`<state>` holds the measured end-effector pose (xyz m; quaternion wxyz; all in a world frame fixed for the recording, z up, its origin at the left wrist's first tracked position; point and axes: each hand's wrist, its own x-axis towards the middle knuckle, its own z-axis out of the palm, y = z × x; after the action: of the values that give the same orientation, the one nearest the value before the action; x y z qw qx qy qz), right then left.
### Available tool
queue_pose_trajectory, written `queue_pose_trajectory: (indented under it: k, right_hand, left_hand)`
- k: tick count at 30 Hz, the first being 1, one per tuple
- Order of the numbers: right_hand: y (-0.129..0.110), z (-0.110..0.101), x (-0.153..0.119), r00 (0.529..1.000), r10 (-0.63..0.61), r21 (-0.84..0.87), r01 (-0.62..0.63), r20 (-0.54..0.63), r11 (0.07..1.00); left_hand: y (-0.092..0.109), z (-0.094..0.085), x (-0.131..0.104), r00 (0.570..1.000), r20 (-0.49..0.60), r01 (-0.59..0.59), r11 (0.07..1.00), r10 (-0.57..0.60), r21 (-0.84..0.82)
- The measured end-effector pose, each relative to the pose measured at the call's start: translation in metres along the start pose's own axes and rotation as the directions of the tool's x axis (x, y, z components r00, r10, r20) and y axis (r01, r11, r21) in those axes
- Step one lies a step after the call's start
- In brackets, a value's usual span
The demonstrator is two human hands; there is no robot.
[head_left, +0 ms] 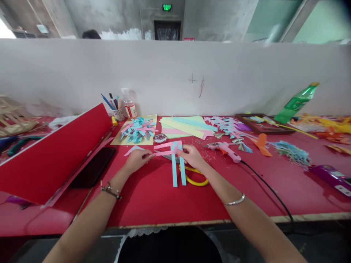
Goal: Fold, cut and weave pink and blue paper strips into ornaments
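Observation:
Pink and blue paper strips [174, 164] are woven together in front of me, above the red table. The fingers of my left hand [137, 160] pinch the left end of a pink strip. At the woven corner, my right hand [192, 156] grips the strips where pink and blue cross. Two blue strips hang down toward me from that corner. Scissors with yellow handles [197, 182] lie behind and under the strips, their blades partly hidden. A small folded pink and blue piece [134, 149] rests just beyond my left hand.
Cut pieces [138, 130] lie on yellow paper. Paper sheets [183, 126], a round tin [159, 138] and a pink glue gun [225, 149] with a black cord are beyond my hands. A red board [60, 157] leans over a phone [94, 168] at left. A green bottle [296, 104] stands tilted at right.

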<state>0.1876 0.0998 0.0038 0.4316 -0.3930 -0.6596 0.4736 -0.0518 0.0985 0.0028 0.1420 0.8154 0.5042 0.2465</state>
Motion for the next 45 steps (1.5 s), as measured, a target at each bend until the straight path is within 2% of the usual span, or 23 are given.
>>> queue_pose_trajectory:
  k: [6, 9, 11, 13, 15, 19, 22, 24, 27, 28, 30, 32, 34, 36, 40, 43, 45]
  right_hand:
    - [0.004, 0.000, 0.005, 0.998, 0.059, 0.041, -0.060, 0.022, 0.997]
    - [0.003, -0.002, 0.004, 0.997, 0.072, 0.089, -0.071, -0.005, 0.993]
    - [0.003, -0.002, 0.003, 0.997, 0.078, 0.124, -0.074, -0.028, 0.990]
    - [0.003, -0.001, 0.002, 0.996, 0.087, 0.146, -0.082, -0.028, 0.986]
    - [0.004, 0.001, 0.001, 0.995, 0.099, 0.165, -0.095, -0.015, 0.982]
    - [0.003, 0.009, -0.003, 0.993, 0.116, 0.159, -0.119, 0.027, 0.980]
    - [0.000, 0.018, -0.007, 0.990, 0.111, 0.106, -0.120, 0.085, 0.987]
    - [-0.004, 0.023, -0.008, 0.986, 0.101, 0.064, -0.110, 0.136, 0.992]
    - [-0.016, 0.020, -0.010, 0.983, 0.034, -0.125, -0.011, 0.183, 0.992]
    - [-0.022, 0.015, -0.010, 0.982, 0.000, -0.244, 0.047, 0.189, 0.969]
    - [-0.035, -0.002, -0.012, 0.976, -0.032, -0.542, 0.148, 0.216, 0.828]
    - [-0.045, -0.020, -0.015, 0.973, 0.094, -0.790, 0.113, 0.211, 0.602]
    - [-0.049, -0.033, -0.020, 0.944, 0.295, -0.925, 0.029, 0.151, 0.380]
    - [-0.047, -0.035, -0.025, 0.917, 0.377, -0.965, 0.027, 0.128, 0.262]
    - [-0.034, -0.017, -0.038, 0.959, 0.261, -0.968, 0.046, 0.112, 0.246]
    - [-0.026, -0.008, -0.046, 0.973, 0.210, -0.947, 0.020, 0.092, 0.321]
    - [-0.022, -0.010, -0.048, 0.980, 0.186, -0.931, 0.003, 0.077, 0.366]
  left_hand:
    - [-0.010, -0.001, -0.002, 0.999, -0.031, 0.009, 0.998, -0.007, 0.065]
    - [-0.009, 0.000, -0.002, 0.972, -0.215, 0.099, 0.995, -0.097, -0.002]
    - [-0.005, -0.001, -0.001, 0.918, -0.365, 0.144, 0.988, -0.154, -0.057]
    - [0.000, -0.002, 0.000, 0.885, -0.432, 0.141, 0.984, -0.173, -0.106]
    - [0.008, -0.001, 0.000, 0.906, -0.382, 0.110, 0.971, -0.185, -0.211]
    - [0.028, 0.008, -0.001, 0.987, -0.132, 0.027, 0.914, -0.087, -0.406]
    - [0.045, 0.018, -0.001, 0.999, -0.031, -0.014, 0.783, -0.007, -0.622]
    - [0.054, 0.022, -0.001, 0.998, -0.035, 0.017, 0.699, -0.060, -0.715]
    - [0.056, 0.020, -0.001, 0.972, -0.067, 0.103, 0.659, -0.227, -0.745]
    - [0.054, 0.018, -0.001, 0.954, -0.080, 0.132, 0.641, -0.290, -0.756]
    - [0.046, 0.014, 0.000, 0.906, -0.116, 0.168, 0.596, -0.407, -0.785]
    - [0.036, 0.010, 0.002, 0.870, -0.145, 0.169, 0.562, -0.471, -0.810]
    - [0.029, 0.007, 0.004, 0.859, -0.162, 0.155, 0.547, -0.486, -0.823]
    - [0.024, 0.005, 0.006, 0.851, -0.172, 0.142, 0.533, -0.497, -0.834]
    - [0.023, 0.003, 0.011, 0.851, -0.164, 0.126, 0.497, -0.500, -0.859]
    - [0.025, 0.002, 0.013, 0.847, -0.163, 0.115, 0.473, -0.507, -0.873]
    - [0.025, 0.001, 0.012, 0.839, -0.171, 0.103, 0.460, -0.517, -0.882]
